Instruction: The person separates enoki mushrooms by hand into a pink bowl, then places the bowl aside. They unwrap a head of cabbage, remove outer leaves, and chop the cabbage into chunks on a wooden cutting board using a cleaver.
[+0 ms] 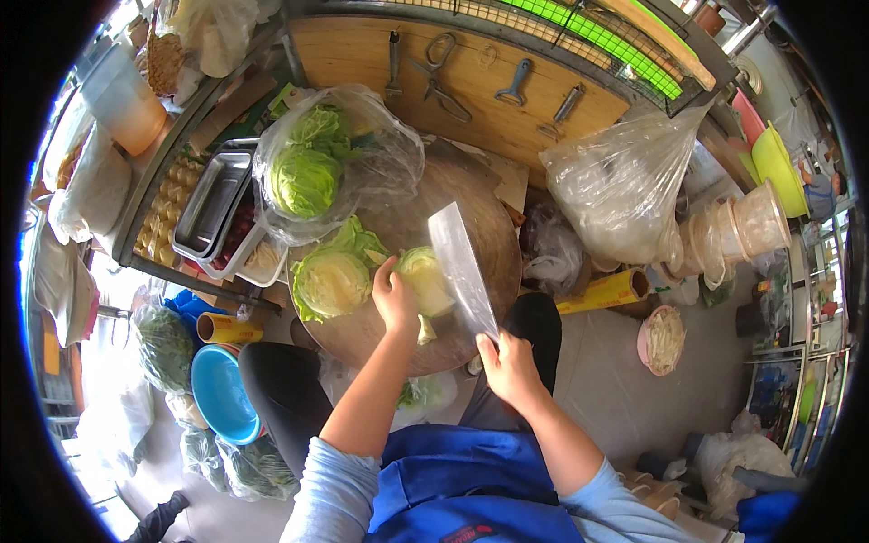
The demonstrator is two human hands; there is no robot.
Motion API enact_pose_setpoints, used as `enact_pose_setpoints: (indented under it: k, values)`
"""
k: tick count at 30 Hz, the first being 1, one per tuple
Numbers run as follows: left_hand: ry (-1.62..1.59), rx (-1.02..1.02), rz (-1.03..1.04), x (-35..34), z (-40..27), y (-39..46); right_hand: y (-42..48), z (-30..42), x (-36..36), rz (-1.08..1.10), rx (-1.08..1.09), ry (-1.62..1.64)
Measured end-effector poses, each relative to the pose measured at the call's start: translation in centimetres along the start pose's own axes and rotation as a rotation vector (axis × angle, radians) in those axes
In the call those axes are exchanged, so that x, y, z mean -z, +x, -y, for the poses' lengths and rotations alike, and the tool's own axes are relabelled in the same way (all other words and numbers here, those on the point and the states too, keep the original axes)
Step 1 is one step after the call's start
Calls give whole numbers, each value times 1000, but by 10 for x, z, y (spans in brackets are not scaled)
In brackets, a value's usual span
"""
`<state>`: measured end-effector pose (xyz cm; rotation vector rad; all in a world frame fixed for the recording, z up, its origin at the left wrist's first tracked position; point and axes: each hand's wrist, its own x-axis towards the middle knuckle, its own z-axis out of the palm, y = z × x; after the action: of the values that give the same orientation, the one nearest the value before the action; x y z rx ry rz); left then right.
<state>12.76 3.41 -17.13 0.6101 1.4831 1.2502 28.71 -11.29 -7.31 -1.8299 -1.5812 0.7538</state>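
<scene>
A round wooden chopping block (407, 356) stands between the knees. My right hand (510, 366) grips the handle of a Chinese cleaver (461, 265), its broad blade slanting up and left beside a piece of cut lettuce (422, 279). The fingers of my left hand (395, 298) touch the left side of that piece. Left of this hand lies a larger lettuce head (333, 284), its pale cut face up. A small pale chunk (426, 330) rests just below the cut piece. Whole green lettuces (305, 180) sit in a clear plastic bag at the block's upper left.
Metal trays (216, 203) stand left of the block. Scissors (441, 78) and peelers hang on the wooden board (339, 61). A large plastic bag (611, 190) and a yellow film roll (604, 290) are at right. A blue basin (224, 394) and a pink bowl (662, 339) stand lower down.
</scene>
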Motion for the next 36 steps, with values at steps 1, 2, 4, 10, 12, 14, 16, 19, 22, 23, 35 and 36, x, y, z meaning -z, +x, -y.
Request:
enact_pose_setpoints:
  k: [1, 2, 4, 10, 12, 14, 16, 19, 22, 23, 35, 36]
  values:
    - [5, -52, -67, -4, 5, -10, -10, 6, 6, -62, 104, -103]
    - [11, -104, -135, -12, 11, -23, -17, 15, 12, -60, 121, -143]
    - [-9, -135, -194, -21, 22, -36, -30, 34, 23, -61, 139, -226]
    - [-23, -71, -201, -31, 43, -35, -32, 37, 11, 74, 66, -498]
    - [-61, -55, -193, -30, 51, -30, -32, 38, 6, 70, 54, -520]
    - [-131, -50, -188, -28, 62, -19, -29, 39, -2, 76, 40, -535]
    - [-114, -52, -202, -30, 61, -15, -19, 35, -10, 83, 24, -546]
    - [-7, -39, -262, -35, 43, -21, 5, 19, -17, 102, 31, -510]
    - [-44, -44, -266, -35, 27, -21, 33, -5, -30, 98, 83, -438]
    - [-99, 5, -260, -34, 28, -17, 38, -10, -32, 92, 108, -423]
    - [214, -275, -71, -10, -31, 24, 35, -34, -15, -127, -322, 685]
    - [350, -350, -15, -6, -42, 29, 35, -34, -8, -140, -417, 780]
